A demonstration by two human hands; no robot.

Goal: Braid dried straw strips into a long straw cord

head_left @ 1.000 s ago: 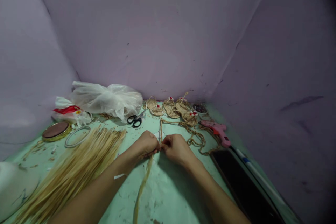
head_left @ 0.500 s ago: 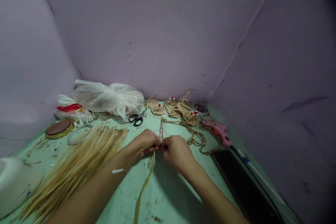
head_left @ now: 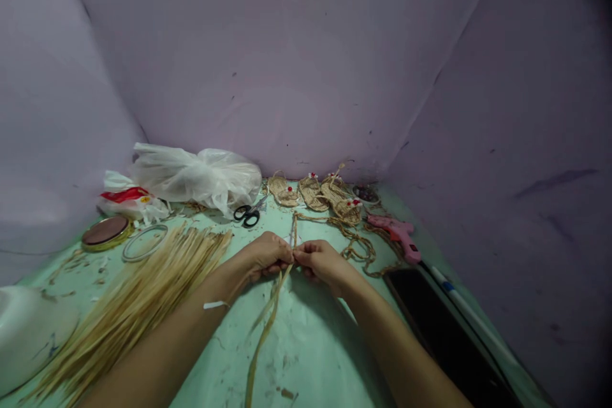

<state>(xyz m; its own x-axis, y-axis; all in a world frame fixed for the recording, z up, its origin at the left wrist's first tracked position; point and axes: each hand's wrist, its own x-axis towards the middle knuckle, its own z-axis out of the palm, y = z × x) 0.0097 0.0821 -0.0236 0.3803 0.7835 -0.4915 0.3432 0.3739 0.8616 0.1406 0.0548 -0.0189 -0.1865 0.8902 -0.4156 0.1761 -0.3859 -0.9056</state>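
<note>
My left hand (head_left: 272,255) and my right hand (head_left: 319,260) meet at the middle of the table, fingertips pinched close together. Between them they grip the near end of a twisted fibre cord (head_left: 295,229). From that point loose flat fibre strips (head_left: 262,336) hang down toward me. Beyond my hands the cord bends right and lies in loose loops (head_left: 361,248). A bundle of pale dry fibre strips (head_left: 143,306) is spread under and beside my left forearm. Exactly how the fingers hold the strands is partly hidden.
Black-handled scissors (head_left: 247,215), a clear plastic bag (head_left: 201,175) and small woven slippers with red beads (head_left: 313,194) lie at the back. On the right are a pink glue gun (head_left: 396,233) and a dark flat phone-like object (head_left: 440,331). At left sit a tape ring (head_left: 145,243) and a round tin (head_left: 106,233).
My right hand has turned and its fingers have shifted slightly up at the cord's end. A second loose strip now shows below my hands, hanging beside the first.
</note>
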